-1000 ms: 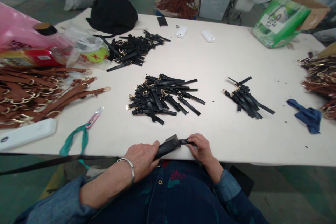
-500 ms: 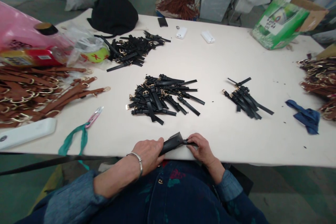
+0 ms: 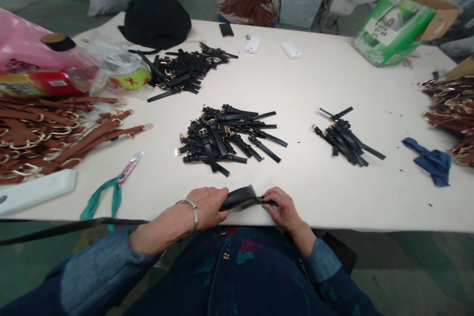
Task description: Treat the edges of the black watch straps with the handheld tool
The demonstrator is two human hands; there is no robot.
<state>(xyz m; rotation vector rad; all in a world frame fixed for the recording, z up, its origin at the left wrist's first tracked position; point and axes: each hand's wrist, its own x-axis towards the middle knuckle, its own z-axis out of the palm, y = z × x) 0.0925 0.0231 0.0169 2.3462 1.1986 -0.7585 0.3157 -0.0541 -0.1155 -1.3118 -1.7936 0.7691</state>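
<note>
Close to the table's front edge, my left hand [image 3: 208,207] is closed round a wide black leather strap [image 3: 239,198]. Its free end points right, toward my other hand. My right hand [image 3: 283,208] pinches a narrow black strap piece [image 3: 261,199] at that end; the fingers partly cover it, and how the two pieces join cannot be made out. A long black band [image 3: 85,224] runs off to the left from behind my left forearm. Beyond my hands lies a pile of short black buckled straps [image 3: 222,138], with a smaller bunch of black straps [image 3: 346,140] to its right.
Pink-handled snips [image 3: 129,168] with a teal ribbon lie left, near a white oblong case [image 3: 40,190] and brown straps [image 3: 66,138]. A blue cloth [image 3: 429,160] is at right. Farther back are more black straps [image 3: 181,69], a black cap [image 3: 157,22] and a green bag [image 3: 392,29].
My left hand has moved slightly left, and the wide strap's end now lies a little flatter. My right hand stays almost in place, still pinching the narrow piece.
</note>
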